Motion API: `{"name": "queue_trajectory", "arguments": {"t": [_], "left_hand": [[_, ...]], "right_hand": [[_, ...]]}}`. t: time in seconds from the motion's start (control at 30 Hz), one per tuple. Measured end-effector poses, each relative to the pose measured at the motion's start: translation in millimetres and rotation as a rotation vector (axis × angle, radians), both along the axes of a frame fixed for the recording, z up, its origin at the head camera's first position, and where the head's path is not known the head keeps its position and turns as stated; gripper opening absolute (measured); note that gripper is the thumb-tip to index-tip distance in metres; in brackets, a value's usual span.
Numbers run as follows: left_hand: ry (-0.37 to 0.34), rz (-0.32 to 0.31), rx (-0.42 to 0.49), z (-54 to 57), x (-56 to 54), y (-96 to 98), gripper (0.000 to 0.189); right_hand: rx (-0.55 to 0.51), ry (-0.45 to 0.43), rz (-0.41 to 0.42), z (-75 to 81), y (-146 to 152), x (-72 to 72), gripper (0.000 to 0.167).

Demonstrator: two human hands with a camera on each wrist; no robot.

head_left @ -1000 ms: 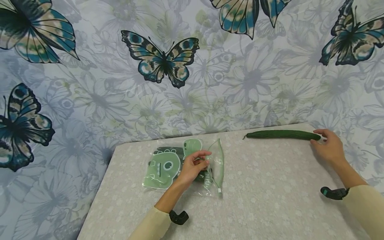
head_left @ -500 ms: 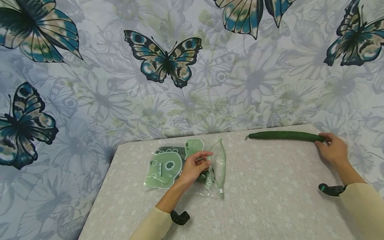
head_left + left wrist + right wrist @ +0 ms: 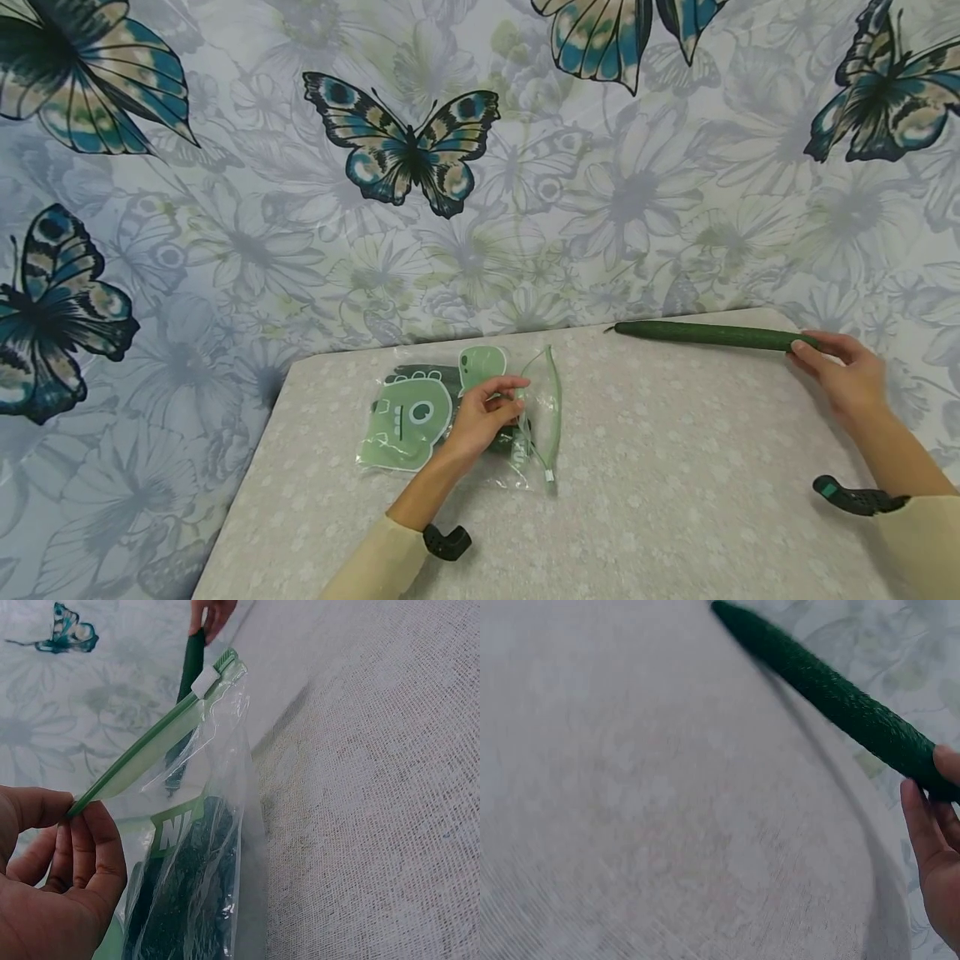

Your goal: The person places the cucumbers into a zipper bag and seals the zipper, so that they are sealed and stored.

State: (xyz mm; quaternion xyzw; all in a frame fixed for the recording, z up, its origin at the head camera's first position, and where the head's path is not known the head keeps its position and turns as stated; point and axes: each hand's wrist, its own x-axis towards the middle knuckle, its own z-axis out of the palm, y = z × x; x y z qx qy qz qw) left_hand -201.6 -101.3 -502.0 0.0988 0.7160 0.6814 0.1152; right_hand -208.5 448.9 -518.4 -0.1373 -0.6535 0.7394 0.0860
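Observation:
A clear zip bag (image 3: 405, 429) with green monster prints lies at the table's left part, its slider edge toward the right. My left hand (image 3: 483, 417) pinches one lip of its mouth, and the green zip strip (image 3: 142, 746) runs up from the thumb and fingertips to a white slider (image 3: 205, 682). Inside the bag lie dark green things (image 3: 199, 877), blurred by the plastic. At the back right my right hand (image 3: 847, 375) grips the right end of a long cucumber (image 3: 705, 333) between thumb and fingers. Its thin stem end points left, and a shadow falls beside it in the right wrist view.
A pale patterned cloth covers the table (image 3: 660, 483). Its back edge meets a wall hanging (image 3: 262, 250) printed with flowers and butterflies. Black wrist devices (image 3: 447, 543) sit on both forearms below the hands.
The right hand has moved slightly right and toward me, and the cucumber now slants more, its left end a little higher in the head view. The left hand stays on the bag.

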Motion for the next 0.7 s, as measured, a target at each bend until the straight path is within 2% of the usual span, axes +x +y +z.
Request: {"name": "queue_trajectory", "arguments": {"t": [0.1,0.17,0.27,0.37,0.5,0.7], "left_hand": [[-0.006,0.003,0.003,-0.8,-0.2,0.9,0.036],[-0.012,0.006,0.006,-1.3,-0.6,1.9,0.036],[-0.018,0.009,0.004,-0.5,-0.6,2.2,0.037],[-0.018,0.008,-0.003,0.0,-0.5,2.2,0.037],[-0.017,0.005,0.000,1.2,0.2,2.3,0.037],[-0.009,0.001,0.008,1.8,-0.2,3.4,0.037]], "right_hand": [[-0.474,0.089,0.023,7.7,-3,6.6,0.028],[-0.582,0.121,0.038,10.6,-5,10.8,0.031],[-0.669,0.139,0.056,11.3,-10,14.9,0.033],[-0.713,0.121,0.049,9.9,-13,18.7,0.030],[-0.756,0.095,0.022,6.4,-15,23.9,0.028],[-0.813,0.108,0.005,3.5,-17,30.9,0.030]]}}
